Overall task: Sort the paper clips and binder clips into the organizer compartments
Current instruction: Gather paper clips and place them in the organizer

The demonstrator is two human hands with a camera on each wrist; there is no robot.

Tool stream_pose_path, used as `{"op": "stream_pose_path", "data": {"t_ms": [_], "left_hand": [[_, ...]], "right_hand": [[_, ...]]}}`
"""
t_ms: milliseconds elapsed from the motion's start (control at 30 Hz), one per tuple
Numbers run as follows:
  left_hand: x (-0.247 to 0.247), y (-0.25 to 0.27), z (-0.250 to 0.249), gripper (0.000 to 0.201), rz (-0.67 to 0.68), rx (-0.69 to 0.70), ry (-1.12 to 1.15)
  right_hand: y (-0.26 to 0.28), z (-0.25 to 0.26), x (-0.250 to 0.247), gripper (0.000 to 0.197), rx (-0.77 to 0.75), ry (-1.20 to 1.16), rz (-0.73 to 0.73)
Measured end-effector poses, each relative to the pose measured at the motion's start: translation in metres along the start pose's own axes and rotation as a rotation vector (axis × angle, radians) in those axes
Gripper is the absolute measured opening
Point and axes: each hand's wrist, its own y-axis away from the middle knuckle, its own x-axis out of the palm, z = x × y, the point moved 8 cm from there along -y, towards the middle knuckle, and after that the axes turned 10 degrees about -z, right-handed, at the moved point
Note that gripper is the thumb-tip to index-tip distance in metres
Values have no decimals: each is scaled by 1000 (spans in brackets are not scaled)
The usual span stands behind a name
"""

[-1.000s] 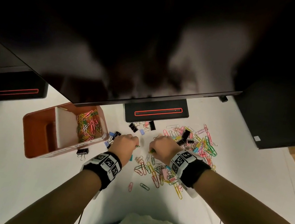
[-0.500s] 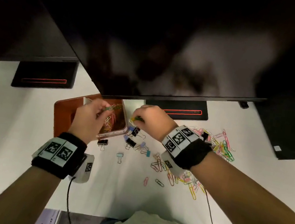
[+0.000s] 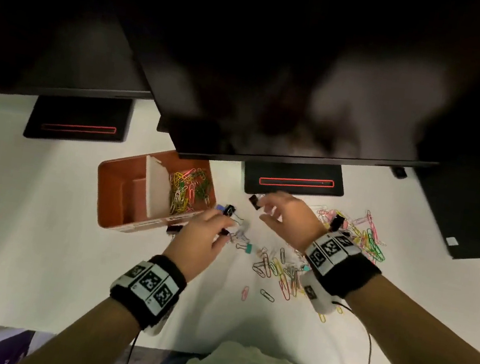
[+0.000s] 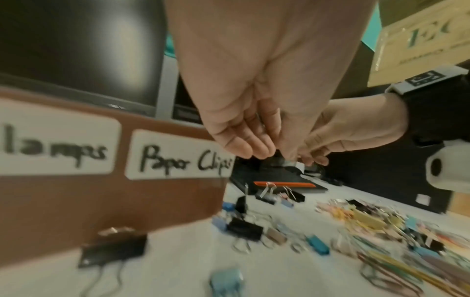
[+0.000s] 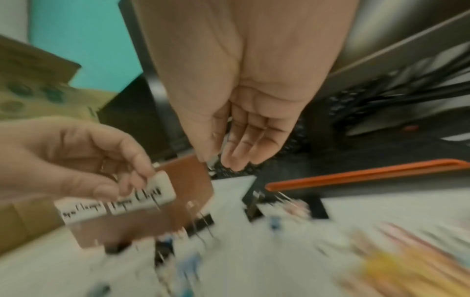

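Currently: left hand (image 3: 197,237) fingers (image 4: 244,148) bunched, tips pointing down over the binder clips (image 3: 230,211) lying just beside the organizer's (image 3: 113,195) right near corner; pinching a clip or not, cannot tell, too blurred. Right hand (image 3: 286,219) fingers (image 5: 241,152) loose and spread, nothing between them, hovering near a black binder clip (image 3: 254,201) in front of the monitor stand (image 3: 292,183).

Teal binder clip (image 3: 246,248) on the table (image 3: 25,229) between the two wrists. Another black binder clip (image 3: 175,229) against the organizer's front wall.

Brown organizer left of both hands, white divider upright inside; coloured paper clips (image 3: 188,190) piled in the right compartment. Front wall labelled "Paper Clips" (image 4: 178,154) on that side.

Loose paper clip heap (image 3: 363,236) on the table right of the right hand, a second scatter (image 3: 279,267) under the right wrist. Dark monitors overhead.
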Motion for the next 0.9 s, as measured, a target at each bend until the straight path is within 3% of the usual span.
{"op": "stream_pose_path", "data": {"t_ms": [100,233,400,600,700,900], "left_hand": [[39,-9,-1,29,119,42,-106],[70,-21,-4,31,247,102,-315],[80,-30,10,22,290,77,-389],[67,-35,12,10,214,23,-225],[55,-30,1,12,175,61,-128],[87,15,-27,30,392,241,-102]], "right_hand": [[33,-43,23,34,71,184,239],[53,-48,44,47,18,279,335],[50,-45,52,34,-22,284,319],[34,-50,57,23,-9,285,403],[34,-48,56,24,-27,313,352],[49,-48,58,31,-50,356,246]]}}
